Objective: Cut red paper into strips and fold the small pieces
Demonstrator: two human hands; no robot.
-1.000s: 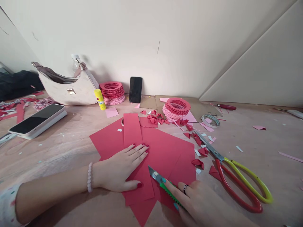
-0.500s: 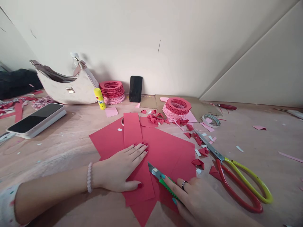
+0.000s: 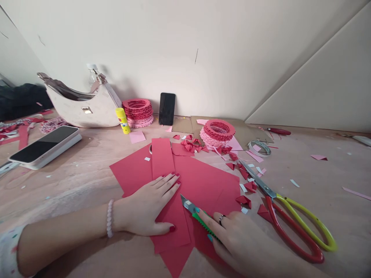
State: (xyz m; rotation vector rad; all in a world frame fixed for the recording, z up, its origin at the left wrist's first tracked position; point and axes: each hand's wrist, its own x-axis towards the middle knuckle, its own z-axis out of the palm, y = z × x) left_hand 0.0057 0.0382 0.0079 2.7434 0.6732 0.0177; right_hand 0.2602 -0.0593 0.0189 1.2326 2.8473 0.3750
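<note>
My left hand (image 3: 150,204) lies flat with fingers stretched out, pressing a long red paper strip (image 3: 166,185) onto a stack of red paper sheets (image 3: 203,181). My right hand (image 3: 240,239) is closed around a green utility knife (image 3: 199,220). The knife's blade tip rests on the red paper right beside the strip's right edge, just below my left fingertips.
Large scissors (image 3: 290,216) with red and yellow handles lie to the right among small folded red pieces (image 3: 243,200). Two stacks of red and pink paper rings (image 3: 217,132) (image 3: 138,112), a glue stick (image 3: 123,121), a tape roll (image 3: 260,147), a black phone (image 3: 167,109), a white bag (image 3: 84,106) and a white device (image 3: 46,146) stand further back.
My right hand and the knife have slid slightly up and left along the strip's edge. My left hand stays put on the strip.
</note>
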